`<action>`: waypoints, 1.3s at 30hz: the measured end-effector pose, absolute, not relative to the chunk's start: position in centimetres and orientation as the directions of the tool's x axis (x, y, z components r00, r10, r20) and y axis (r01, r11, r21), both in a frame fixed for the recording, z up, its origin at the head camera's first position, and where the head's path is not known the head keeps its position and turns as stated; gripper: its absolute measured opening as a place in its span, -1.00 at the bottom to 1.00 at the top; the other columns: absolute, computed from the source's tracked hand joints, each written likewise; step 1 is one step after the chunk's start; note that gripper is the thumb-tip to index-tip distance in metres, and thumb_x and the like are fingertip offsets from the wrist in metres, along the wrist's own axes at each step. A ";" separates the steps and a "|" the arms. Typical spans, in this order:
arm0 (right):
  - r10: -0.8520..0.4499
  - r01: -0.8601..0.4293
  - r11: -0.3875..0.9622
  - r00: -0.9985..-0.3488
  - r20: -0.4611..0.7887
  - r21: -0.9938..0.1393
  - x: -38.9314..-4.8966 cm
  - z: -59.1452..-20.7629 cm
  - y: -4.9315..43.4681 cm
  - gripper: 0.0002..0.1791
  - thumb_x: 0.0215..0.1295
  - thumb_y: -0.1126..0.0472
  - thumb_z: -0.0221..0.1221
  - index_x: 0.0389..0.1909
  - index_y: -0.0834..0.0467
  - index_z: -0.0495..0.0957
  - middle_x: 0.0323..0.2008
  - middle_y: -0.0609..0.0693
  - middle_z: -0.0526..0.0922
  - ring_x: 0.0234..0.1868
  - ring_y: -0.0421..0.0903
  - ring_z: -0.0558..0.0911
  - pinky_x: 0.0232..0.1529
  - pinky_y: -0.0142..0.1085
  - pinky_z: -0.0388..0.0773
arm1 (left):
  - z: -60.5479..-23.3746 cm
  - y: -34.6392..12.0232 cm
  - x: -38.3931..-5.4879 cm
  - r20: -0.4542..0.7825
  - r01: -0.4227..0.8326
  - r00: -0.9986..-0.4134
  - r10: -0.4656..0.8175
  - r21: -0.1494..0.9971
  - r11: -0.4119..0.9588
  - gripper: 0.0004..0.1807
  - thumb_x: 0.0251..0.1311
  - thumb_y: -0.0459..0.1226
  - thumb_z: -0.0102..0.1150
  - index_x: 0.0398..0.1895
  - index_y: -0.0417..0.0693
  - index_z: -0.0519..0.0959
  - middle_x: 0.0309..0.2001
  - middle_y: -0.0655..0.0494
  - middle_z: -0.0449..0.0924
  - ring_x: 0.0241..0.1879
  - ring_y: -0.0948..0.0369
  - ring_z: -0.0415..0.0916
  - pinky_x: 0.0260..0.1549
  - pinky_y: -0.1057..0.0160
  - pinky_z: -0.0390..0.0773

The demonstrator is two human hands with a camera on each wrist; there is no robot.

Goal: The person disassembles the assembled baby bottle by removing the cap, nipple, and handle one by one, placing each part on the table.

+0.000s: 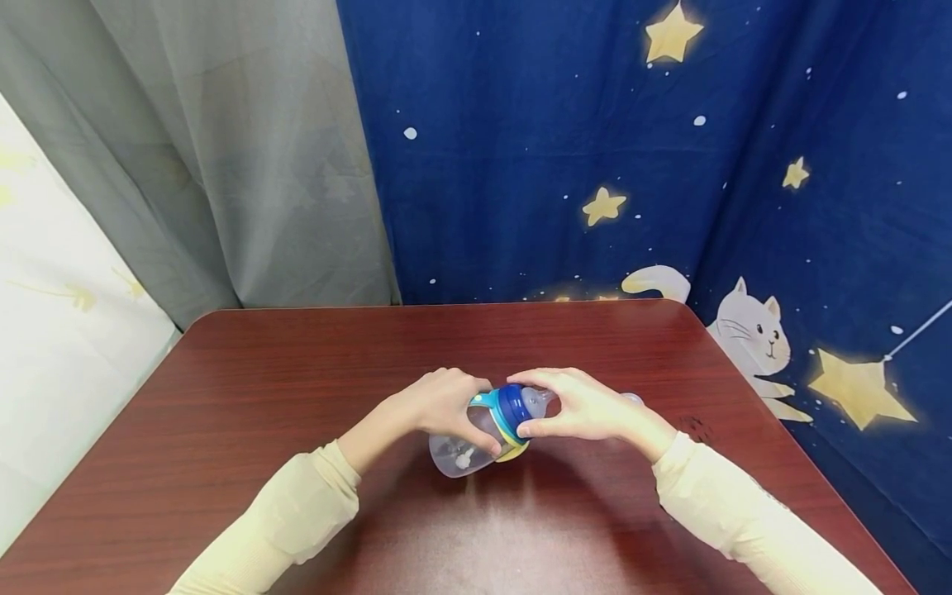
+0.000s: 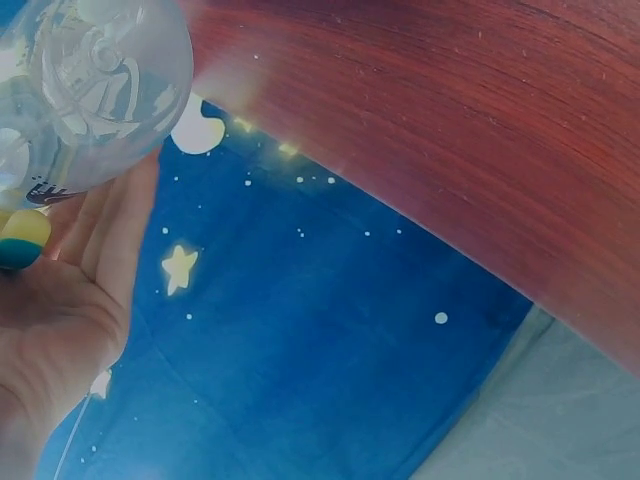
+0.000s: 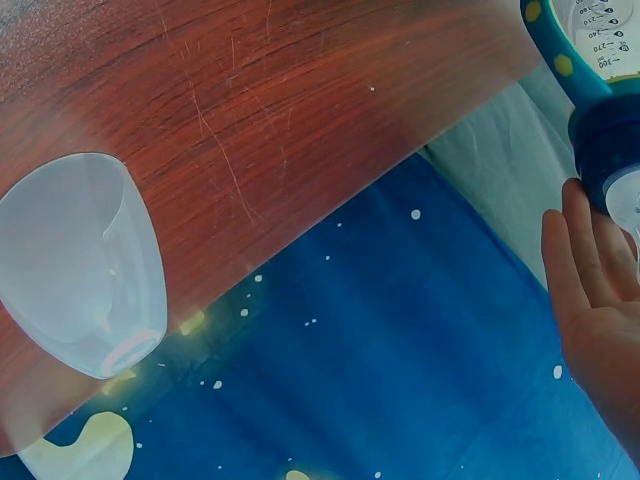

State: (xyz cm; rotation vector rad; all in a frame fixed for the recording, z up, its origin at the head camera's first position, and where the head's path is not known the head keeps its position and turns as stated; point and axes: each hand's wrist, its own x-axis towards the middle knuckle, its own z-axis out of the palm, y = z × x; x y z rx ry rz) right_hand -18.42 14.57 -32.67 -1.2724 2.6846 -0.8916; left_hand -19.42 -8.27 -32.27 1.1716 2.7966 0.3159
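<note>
The bottle (image 1: 452,456) is held tilted over the table (image 1: 297,372), gripped by the left hand (image 1: 445,405). Its blue ring (image 1: 513,403) is pinched by the right hand (image 1: 583,405). The clear cap (image 3: 85,260) is already taken off; ring and teat (image 1: 535,402) are still fixed on.

Arms (image 1: 297,506) slant inward; left hand (image 1: 446,402) and right hand (image 1: 583,405) grip, facing each other, short of the table's far edge (image 1: 335,314).
</note>
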 end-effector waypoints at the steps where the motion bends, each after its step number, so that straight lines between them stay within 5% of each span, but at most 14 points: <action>1: -0.724 -0.704 0.496 -0.659 0.205 -0.509 -18.4 -32.7 14.6 -0.32 -0.03 -0.17 0.21 0.11 0.05 0.36 0.00 -0.13 0.45 -0.11 -0.24 0.44 -0.25 -0.37 0.44 | -32.3 -8.3 -19.4 0.002 0.701 -0.693 0.721 0.234 0.674 -0.22 -0.37 0.35 0.16 -0.18 -0.03 0.50 -0.48 0.35 0.45 -0.51 0.37 0.37 -0.57 0.37 0.38; 11: -0.733 -0.721 0.481 -0.643 0.222 -0.498 -18.4 -32.7 14.7 -0.32 -0.03 -0.19 0.21 0.12 -0.01 0.34 -0.02 -0.15 0.44 -0.13 -0.25 0.43 -0.25 -0.36 0.43 | -32.5 -8.4 -19.5 0.024 0.717 -0.677 0.736 0.250 0.651 -0.26 -0.38 0.35 0.17 -0.24 -0.02 0.49 -0.53 0.36 0.42 -0.54 0.38 0.37 -0.57 0.39 0.38; 19: -0.698 -0.664 0.515 -0.692 0.184 -0.542 -18.3 -32.4 14.6 -0.37 0.00 -0.16 0.20 0.12 -0.05 0.33 -0.04 -0.17 0.46 -0.16 -0.26 0.45 -0.31 -0.37 0.46 | -32.2 -8.3 -19.5 0.019 0.715 -0.682 0.731 0.228 0.661 -0.31 -0.38 0.36 0.15 -0.33 0.03 0.47 -0.57 0.38 0.39 -0.58 0.37 0.36 -0.61 0.37 0.36; 39: -0.752 -0.730 0.448 -0.620 0.224 -0.517 -18.4 -32.8 14.8 -0.28 -0.02 -0.16 0.22 0.18 -0.01 0.26 0.07 -0.11 0.39 -0.04 -0.25 0.40 -0.18 -0.31 0.43 | -32.4 -8.4 -19.4 0.004 0.704 -0.692 0.722 0.226 0.674 -0.21 -0.41 0.38 0.15 -0.21 -0.02 0.51 -0.53 0.36 0.42 -0.56 0.38 0.37 -0.61 0.38 0.37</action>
